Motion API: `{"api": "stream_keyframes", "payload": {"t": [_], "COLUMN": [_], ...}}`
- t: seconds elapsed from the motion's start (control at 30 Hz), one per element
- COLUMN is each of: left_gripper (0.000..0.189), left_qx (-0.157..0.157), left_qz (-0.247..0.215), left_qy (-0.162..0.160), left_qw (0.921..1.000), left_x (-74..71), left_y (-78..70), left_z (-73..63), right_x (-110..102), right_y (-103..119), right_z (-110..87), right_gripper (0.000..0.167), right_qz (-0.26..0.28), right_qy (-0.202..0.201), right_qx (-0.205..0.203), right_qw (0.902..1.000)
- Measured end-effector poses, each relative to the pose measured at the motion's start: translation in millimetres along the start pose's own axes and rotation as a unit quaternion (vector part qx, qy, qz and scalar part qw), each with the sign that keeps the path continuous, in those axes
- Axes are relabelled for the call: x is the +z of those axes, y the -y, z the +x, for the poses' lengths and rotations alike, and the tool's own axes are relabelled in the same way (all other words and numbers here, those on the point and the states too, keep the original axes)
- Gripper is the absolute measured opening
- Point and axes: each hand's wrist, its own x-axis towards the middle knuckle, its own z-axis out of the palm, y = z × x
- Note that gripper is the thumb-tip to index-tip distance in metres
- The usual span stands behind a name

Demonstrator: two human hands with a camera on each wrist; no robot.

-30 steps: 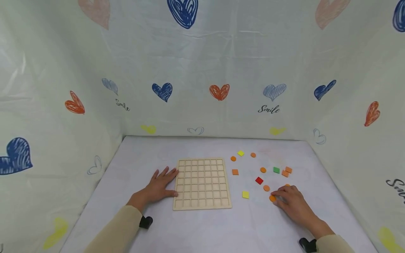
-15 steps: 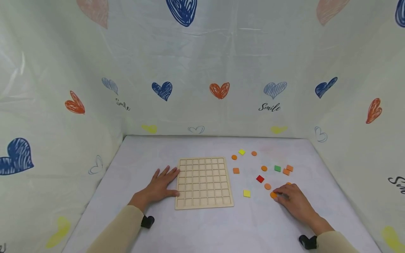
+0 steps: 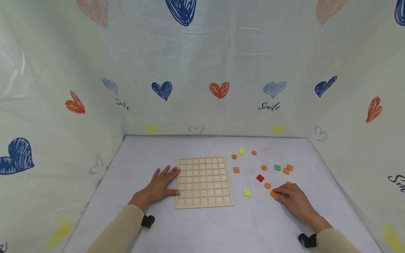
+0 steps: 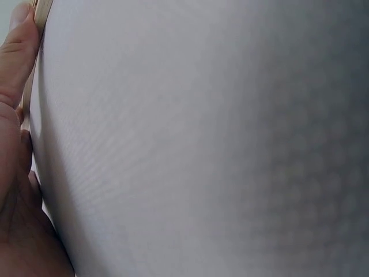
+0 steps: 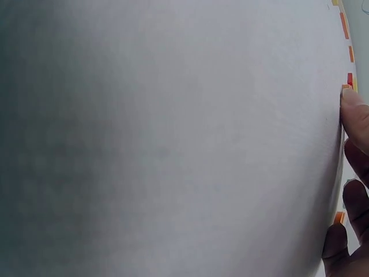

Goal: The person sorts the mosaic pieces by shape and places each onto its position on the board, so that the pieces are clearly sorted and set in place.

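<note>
A pale wooden grid board, divided into small square cells, lies left of centre on the table in the head view. My left hand rests at its left side, fingers spread, with fingertips and thumb touching the frame. The left wrist view catches the thumb against the board's edge. To the right, my right hand pinches a round orange disc between thumb and index finger, low at the tabletop. Another orange disc shows partly behind that hand. In the right wrist view the thumb covers most of the pinched disc.
Between board and right hand lie a yellow square, a red square and an orange disc. Farther back are a green square, orange squares, more orange discs and a second yellow square. Heart-printed curtains surround the table.
The camera view has shifted slightly. Both hands stay nearly in place, the left at the board and the right at the same orange disc.
</note>
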Motion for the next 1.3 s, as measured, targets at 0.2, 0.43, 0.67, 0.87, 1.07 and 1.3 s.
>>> {"api": "stream_keyframes", "payload": {"t": [0.2, 0.43, 0.67, 0.87, 1.07, 1.3], "left_gripper": [0.1, 0.101, 0.1, 0.099, 0.099, 0.099], "left_qx": [-0.005, -0.013, -0.014, -0.018, -0.013, -0.01], "left_qz": [-0.003, 0.003, 0.0, -0.003, 0.003, -0.002], "left_qy": [0.0, -0.004, -0.006, -0.003, -0.003, -0.006], "left_qw": [1.0, 0.9999, 0.9999, 0.9998, 0.9999, 0.9999], "left_x": [-0.5, -0.9, -1.1, 0.6, 1.2, -1.1], "left_y": [-0.1, -1.0, -1.1, -0.5, -0.8, -4.0], "left_z": [-0.5, -1.7, -3.0, -2.9, -4.0, -6.5], "right_x": [-4, -8, -10, -5, 1, 13], "right_y": [4, 10, 24, 44, 66, 90], "right_z": [1.2, 6.4, 21.5, 37.7, 53.3, 71.5], "right_gripper": [0.024, 0.03, 0.03, 0.035, 0.041, 0.041], "right_qz": [0.011, 0.04, 0.077, 0.134, 0.177, 0.156], "right_qy": [-0.007, -0.001, -0.033, -0.056, -0.039, -0.033], "right_qx": [0.007, 0.033, 0.026, 0.016, 0.036, 0.016], "right_qw": [0.9999, 0.9986, 0.9961, 0.9893, 0.9827, 0.9871]}}
